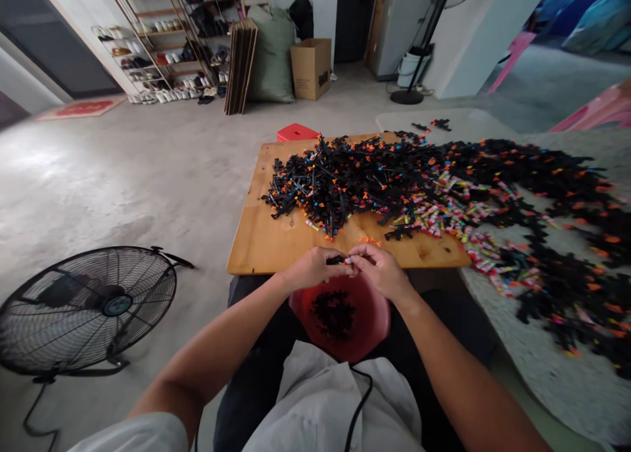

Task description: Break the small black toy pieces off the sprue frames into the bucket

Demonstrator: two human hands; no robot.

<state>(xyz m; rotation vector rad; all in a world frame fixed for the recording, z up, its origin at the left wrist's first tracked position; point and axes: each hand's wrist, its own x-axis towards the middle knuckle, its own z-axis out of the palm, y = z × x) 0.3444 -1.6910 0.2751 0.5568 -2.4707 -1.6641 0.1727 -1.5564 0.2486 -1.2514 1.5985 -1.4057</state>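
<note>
My left hand (311, 268) and my right hand (382, 271) meet over a red bowl (374, 324) in my lap. Together they pinch a small black plastic piece (339, 259) with a coloured tip between the fingertips. The bowl holds a heap of black pieces (335, 313). Just beyond my hands lies a wooden board (266, 238) carrying a big pile of black parts (345, 176) with orange and blue tips. A few loose orange bits (369, 241) sit on the board close to my fingers.
The pile spreads right onto a grey surface (566, 373), mixed with small coloured wrapped pieces (444, 209). A black floor fan (89, 307) stands at left on concrete. A red stool (296, 133) is behind the board. Shoe racks (167, 38), a cardboard box (310, 67) and a fan stand (409, 94) are far back.
</note>
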